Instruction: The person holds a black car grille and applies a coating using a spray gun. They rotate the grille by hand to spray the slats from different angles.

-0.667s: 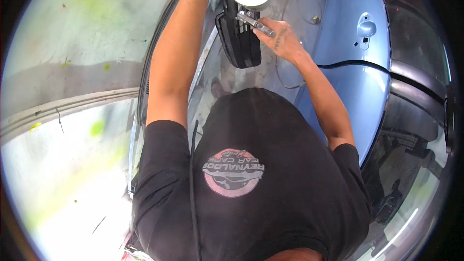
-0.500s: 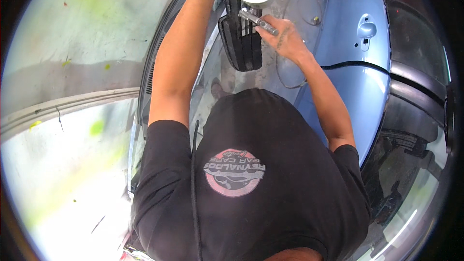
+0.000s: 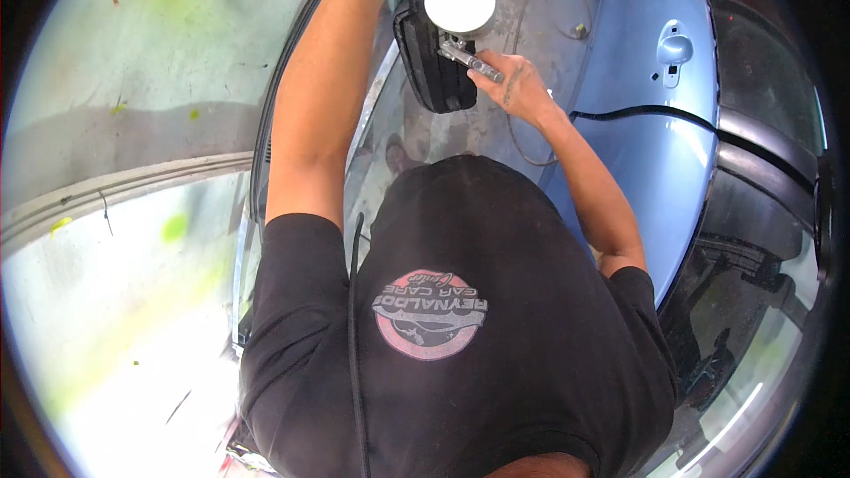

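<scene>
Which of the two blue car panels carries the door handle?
The upper panel, beyond the dark seam: a blue handle sits on it, while the lower panel shows none.

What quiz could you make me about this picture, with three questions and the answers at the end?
1. Multiple choice: what is the right hand holding?
A) a paintbrush
B) a silver spray gun
C) a sponge

2. True or false: the left hand can be seen in the picture.

3. Fill in the missing word: the car door with the handle on it is light ____.

Key:
1. B. It sits beside a round white top.
2. False. The left arm runs out past the top edge.
3. Blue.
</scene>
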The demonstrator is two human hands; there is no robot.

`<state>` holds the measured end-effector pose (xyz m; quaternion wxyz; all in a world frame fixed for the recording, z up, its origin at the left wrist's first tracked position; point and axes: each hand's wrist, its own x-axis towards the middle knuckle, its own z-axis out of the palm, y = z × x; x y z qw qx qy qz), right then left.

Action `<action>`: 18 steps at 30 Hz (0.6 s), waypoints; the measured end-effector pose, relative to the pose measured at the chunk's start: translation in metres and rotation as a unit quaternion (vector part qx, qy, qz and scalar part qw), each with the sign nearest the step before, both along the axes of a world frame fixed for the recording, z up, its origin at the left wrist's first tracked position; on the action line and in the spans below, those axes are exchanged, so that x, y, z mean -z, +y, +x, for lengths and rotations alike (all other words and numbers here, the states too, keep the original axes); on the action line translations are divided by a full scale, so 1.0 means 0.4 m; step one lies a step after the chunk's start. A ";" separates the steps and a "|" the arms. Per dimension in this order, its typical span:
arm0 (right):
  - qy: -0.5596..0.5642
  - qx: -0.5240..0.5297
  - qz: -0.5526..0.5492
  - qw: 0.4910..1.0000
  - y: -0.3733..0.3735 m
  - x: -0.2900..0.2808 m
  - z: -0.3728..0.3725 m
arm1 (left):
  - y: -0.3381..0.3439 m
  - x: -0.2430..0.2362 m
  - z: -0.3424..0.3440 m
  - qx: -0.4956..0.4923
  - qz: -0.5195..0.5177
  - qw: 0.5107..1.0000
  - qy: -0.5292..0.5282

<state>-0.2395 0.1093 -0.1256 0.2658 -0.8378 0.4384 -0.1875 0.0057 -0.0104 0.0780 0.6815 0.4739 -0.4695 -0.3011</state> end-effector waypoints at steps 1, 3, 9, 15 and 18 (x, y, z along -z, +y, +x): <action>0.002 0.002 0.019 1.000 0.002 0.006 0.000 | 0.001 0.000 0.000 0.001 -0.001 1.000 -0.001; 0.008 0.005 0.024 1.000 0.006 0.014 0.003 | 0.002 0.001 0.003 0.001 -0.003 1.000 -0.001; 0.010 -0.006 0.004 1.000 0.007 0.055 0.001 | 0.001 0.002 0.004 0.010 -0.013 1.000 -0.001; 0.017 -0.013 0.012 1.000 0.012 0.067 0.002 | 0.004 0.006 0.009 0.009 -0.017 1.000 -0.002; 0.010 -0.011 0.008 1.000 0.019 0.080 -0.002 | 0.006 0.009 0.009 0.007 -0.020 1.000 -0.002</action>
